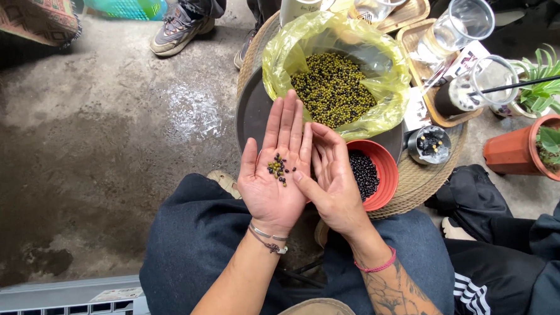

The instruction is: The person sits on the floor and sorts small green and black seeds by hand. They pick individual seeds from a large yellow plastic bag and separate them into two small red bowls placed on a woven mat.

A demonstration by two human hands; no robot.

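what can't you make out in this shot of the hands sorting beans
Head view only:
- Right hand: fingertips hidden behind the left hand, so its grip is unclear.
- Round red plastic bowl: near side covered by the right hand.
- Small beans on the left palm: too small to identify.

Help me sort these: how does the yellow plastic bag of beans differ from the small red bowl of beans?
The yellow plastic bag holds mixed green and dark beans; the small red bowl holds only black ones. The bag is wide and crumpled, the bowl smaller and rigid. The bag lies beyond the hands, the bowl beside the right hand. Both stand open.
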